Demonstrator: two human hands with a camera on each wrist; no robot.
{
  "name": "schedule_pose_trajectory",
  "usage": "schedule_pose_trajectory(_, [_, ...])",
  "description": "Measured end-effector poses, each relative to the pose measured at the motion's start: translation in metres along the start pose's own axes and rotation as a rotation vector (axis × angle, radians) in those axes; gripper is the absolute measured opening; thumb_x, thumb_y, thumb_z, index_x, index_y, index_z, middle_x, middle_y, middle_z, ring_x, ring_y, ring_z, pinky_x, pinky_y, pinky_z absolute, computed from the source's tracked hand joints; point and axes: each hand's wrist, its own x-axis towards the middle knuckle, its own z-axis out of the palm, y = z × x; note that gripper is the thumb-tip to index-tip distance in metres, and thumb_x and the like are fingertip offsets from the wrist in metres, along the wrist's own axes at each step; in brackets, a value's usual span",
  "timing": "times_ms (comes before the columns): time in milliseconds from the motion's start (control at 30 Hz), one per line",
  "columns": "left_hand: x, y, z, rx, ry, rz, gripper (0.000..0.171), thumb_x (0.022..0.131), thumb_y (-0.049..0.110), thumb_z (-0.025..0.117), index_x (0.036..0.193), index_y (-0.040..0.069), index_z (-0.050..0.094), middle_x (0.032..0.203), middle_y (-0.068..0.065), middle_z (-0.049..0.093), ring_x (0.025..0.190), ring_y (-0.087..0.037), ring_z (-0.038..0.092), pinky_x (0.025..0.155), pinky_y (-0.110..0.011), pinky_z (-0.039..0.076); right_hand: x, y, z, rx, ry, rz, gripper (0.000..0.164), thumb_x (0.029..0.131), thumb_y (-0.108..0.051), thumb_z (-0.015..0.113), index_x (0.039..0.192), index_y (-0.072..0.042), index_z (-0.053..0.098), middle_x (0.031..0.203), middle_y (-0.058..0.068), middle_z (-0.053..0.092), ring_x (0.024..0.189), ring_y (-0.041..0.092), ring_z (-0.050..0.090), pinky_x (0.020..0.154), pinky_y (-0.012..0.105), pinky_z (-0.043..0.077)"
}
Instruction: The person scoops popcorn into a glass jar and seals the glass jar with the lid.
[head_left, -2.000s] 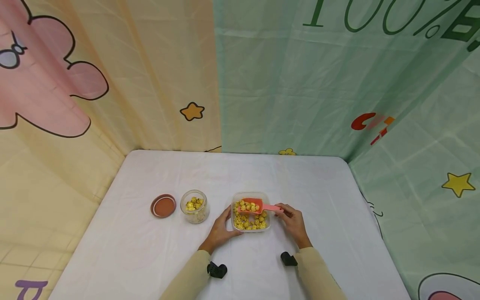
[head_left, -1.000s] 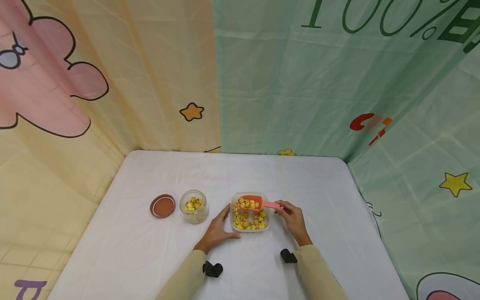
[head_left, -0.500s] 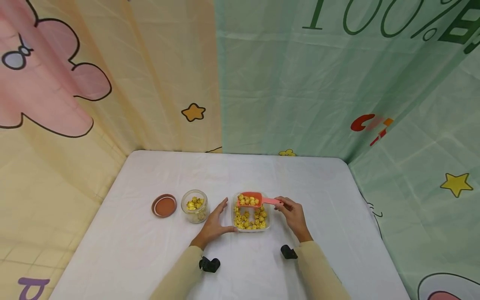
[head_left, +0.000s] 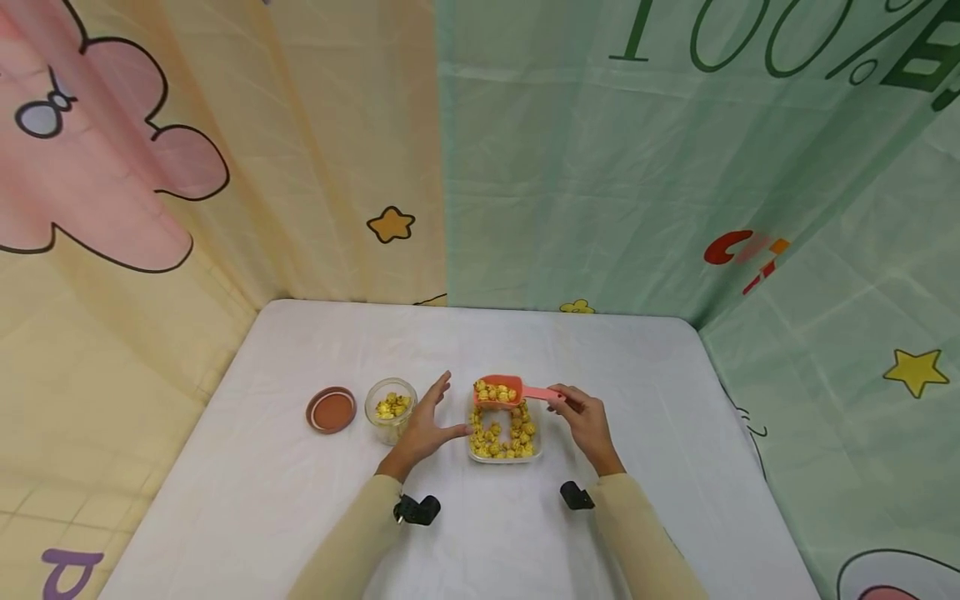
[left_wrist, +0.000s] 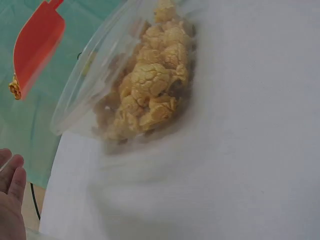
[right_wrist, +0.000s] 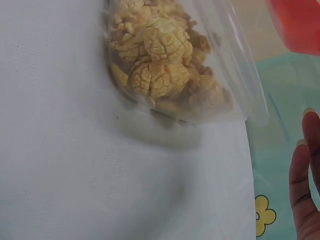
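In the head view, my right hand point(head_left: 590, 425) pinches the handle of a red scoop point(head_left: 517, 385) loaded with popcorn point(head_left: 495, 392). That scoop is raised over the far part of a clear plastic container point(head_left: 504, 459), which holds more popcorn around a bare patch. My left hand point(head_left: 422, 429) is spread between the container and a glass jar point(head_left: 384, 432), fingers straight and thumb near the container's left side; whether the thumb touches it I cannot tell. The jar stands uncovered with popcorn inside. The left wrist view shows the scoop point(left_wrist: 37, 42) clear of the container's rim point(left_wrist: 75, 90).
A round brown lid point(head_left: 331, 410) lies left of the jar. All of it rests on a white-covered table point(head_left: 495, 533), with printed curtains point(head_left: 525, 167) hanging behind and at both sides. Black cameras point(head_left: 417, 510) are strapped to both wrists.
The loaded scoop has risen and moved toward the far side of the container in my right hand. My left hand has come away from the container's left side, moving left toward the jar.
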Motion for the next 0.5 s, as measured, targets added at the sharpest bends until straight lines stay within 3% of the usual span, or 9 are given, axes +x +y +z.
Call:
schedule_pose_trajectory(300, [0.007, 0.022, -0.021, 0.006, 0.027, 0.101, 0.097, 0.077, 0.025, 0.083, 0.154, 0.015, 0.024, 0.156, -0.012, 0.03, 0.139, -0.037, 0.033, 0.11, -0.055, 0.032, 0.01, -0.012, 0.006, 0.005, 0.001, -0.028, 0.022, 0.092, -0.014, 0.065, 0.109, -0.001, 0.069, 0.096, 0.012, 0.067, 0.082, 0.019, 0.063, 0.073, 0.02, 0.054])
schedule_pose_trajectory(500, [0.01, 0.035, -0.038, 0.049, 0.058, 0.107, 0.092, 0.079, 0.025, 0.081, 0.153, 0.015, 0.026, 0.156, -0.009, 0.03, 0.14, -0.036, 0.031, 0.11, -0.055, 0.031, 0.014, -0.02, 0.011, 0.022, -0.032, -0.015, 0.023, 0.092, -0.011, 0.063, 0.111, 0.001, 0.069, 0.098, 0.016, 0.066, 0.085, 0.025, 0.064, 0.077, 0.026, 0.056])
